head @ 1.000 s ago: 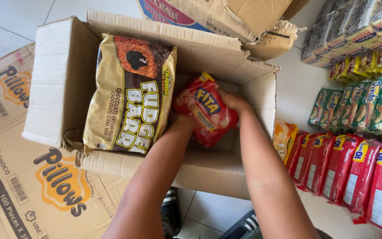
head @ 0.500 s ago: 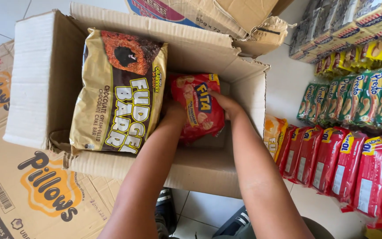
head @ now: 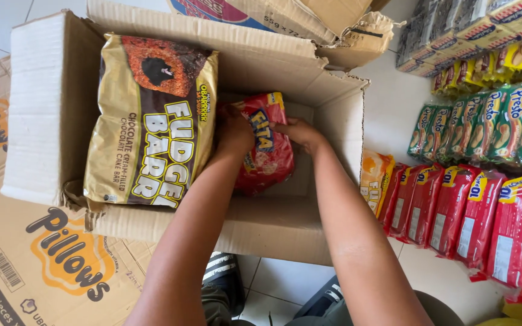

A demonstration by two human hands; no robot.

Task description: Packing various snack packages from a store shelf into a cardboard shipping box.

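Red cracker pack sits inside the open cardboard box, toward its right half, held off the bottom between both hands. Long axis runs roughly top to bottom in the head view, tilted slightly, upper end toward the far wall of the box.

Left hand closed on the pack's left edge, fingers wrapped over it. Right hand closed on the upper right corner, fingertips pinching the wrapper. Pack lies between the two grips; both touch it, the left hand covering more of it. Both forearms enter over the near wall of the box.

Just left of the pack, touching or nearly so: a large gold-and-brown bag of chocolate cake bars, leaning on the left side of the box and spilling over the near rim.

Outside the box, on the tiled floor: to the right, rows of red snack packs, green packs behind them, yellow ones farther back. To the left, a flattened printed carton. A shoe below the box.
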